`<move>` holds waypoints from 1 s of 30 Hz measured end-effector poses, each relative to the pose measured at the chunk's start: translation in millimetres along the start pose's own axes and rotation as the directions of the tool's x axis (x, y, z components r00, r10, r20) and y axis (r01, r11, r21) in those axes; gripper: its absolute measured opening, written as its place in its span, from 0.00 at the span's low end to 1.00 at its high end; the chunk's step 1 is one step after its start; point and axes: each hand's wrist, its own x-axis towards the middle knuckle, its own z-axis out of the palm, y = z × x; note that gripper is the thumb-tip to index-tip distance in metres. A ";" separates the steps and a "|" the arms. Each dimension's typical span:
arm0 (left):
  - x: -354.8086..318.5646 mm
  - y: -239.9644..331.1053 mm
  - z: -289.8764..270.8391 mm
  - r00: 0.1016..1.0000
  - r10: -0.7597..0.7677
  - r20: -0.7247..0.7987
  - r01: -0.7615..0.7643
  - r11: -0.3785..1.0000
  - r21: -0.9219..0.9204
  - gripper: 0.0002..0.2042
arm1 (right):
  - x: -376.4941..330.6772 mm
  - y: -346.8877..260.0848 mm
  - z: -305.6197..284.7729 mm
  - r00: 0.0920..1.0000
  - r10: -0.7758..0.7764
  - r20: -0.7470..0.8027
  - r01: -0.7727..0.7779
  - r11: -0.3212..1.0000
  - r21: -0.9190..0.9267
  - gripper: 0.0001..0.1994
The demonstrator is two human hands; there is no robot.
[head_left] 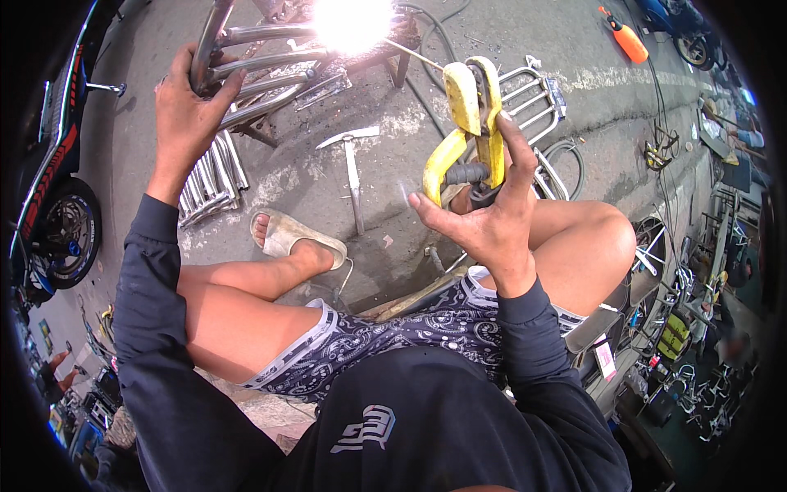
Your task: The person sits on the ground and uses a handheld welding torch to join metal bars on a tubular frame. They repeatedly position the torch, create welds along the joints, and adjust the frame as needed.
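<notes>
My left hand (182, 115) is wrapped round the bent end of a metal tube frame (275, 67) at the top left. In my right hand (496, 230) is a yellow electrode holder (461, 102), gripped by its handle. A thin welding rod (416, 54) runs from its jaws towards a blinding white welding arc (352, 18) at the frame's far end. The glare hides the joint there. On the ground between my hands lies a chipping hammer (352, 168). A bundle of shiny metal tubes (215, 179) lies below my left hand.
A motorbike (64, 221) stands close on the left. A tubular metal rack (529, 102) lies beyond my right hand, near dark cables (430, 94). Farther right are an orange spray bottle (627, 41) and a second motorbike (693, 49). My sandalled foot (299, 246) rests near the hammer.
</notes>
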 end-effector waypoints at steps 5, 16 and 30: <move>0.2 -1.2 0.5 1.000 0.010 0.009 -0.010 1.000 -0.006 0.22 | 1.4 3.4 1.2 0.999 -0.042 -0.011 0.042 0.999 -0.003 0.62; 3.0 -4.1 -1.4 1.000 -0.018 0.008 0.018 1.000 -0.003 0.22 | -2.7 5.1 1.5 1.000 -0.006 -0.021 0.006 1.000 0.023 0.63; 3.7 -7.8 -0.8 0.999 -0.045 -0.011 0.044 0.998 -0.049 0.21 | 1.4 5.5 4.0 0.999 -0.026 -0.031 0.026 1.000 -0.013 0.62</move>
